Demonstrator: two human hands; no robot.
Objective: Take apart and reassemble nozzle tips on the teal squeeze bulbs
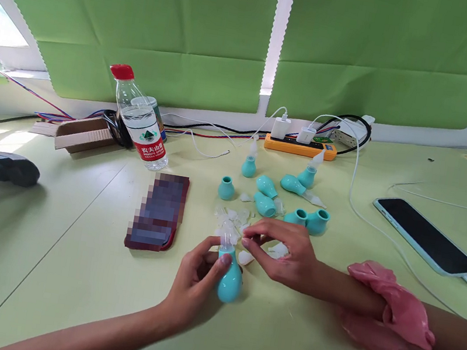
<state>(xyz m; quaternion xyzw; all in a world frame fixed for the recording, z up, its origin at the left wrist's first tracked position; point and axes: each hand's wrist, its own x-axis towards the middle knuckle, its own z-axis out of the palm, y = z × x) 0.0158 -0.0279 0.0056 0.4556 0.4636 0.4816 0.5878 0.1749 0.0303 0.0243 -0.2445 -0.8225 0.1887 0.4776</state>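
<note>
My left hand [194, 278] is wrapped round a teal rubber bulb [229, 281] with a clear plastic tip [227, 239] at its top. My right hand [283, 254] hovers just right of that tip, thumb and forefinger pinched together near it, over a scatter of clear plastic tips [233, 216] on the table. Whether the fingers grip a tip I cannot tell. Behind them lie several more teal bulbs [264, 203], two of which stand upright with clear tips fitted [249, 163].
A water bottle [141, 125] stands at the back left beside a cardboard box [82, 136]. A dark red phone [159, 213] lies left of my hands. A charging phone [425, 235] lies at the right, its white cable crossing to an orange power strip [300, 147]. A pink scrunchie [393, 310] is on my right wrist.
</note>
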